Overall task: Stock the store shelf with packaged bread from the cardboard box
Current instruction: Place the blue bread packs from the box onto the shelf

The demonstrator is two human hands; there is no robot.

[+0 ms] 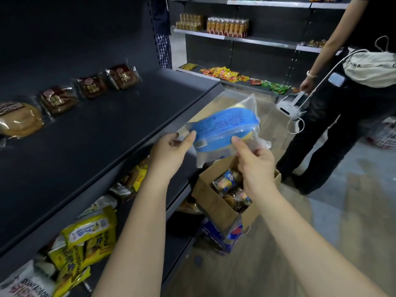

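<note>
Clear crinkly plastic with a blue printed label wraps the bread packet (225, 131), pinched by the left hand (171, 148) and right hand (255, 161) above the brown cardboard box (216, 202), beside the dark matte shelf (102, 133).

The dark shelf (111, 129) carries a row of four wrapped breads near its back wall. A pale round loaf (20, 121) lies at the left end. Three dark brown buns (59, 100) (92, 84) (124, 76) sit beside it, spaced slightly apart. The lower shelf (179, 202) beneath holds a jumble of yellow packets (90, 236) and white ones. On the wooden floor (289, 243) stands an open cardboard box (214, 202) with wrapped rolls (229, 181) inside, and a blue carton (216, 232) touches its near side. Across the aisle, a far shelf (257, 39) bears rows of bottles (227, 27), and the one below it has loose snack packets (222, 73).
</note>
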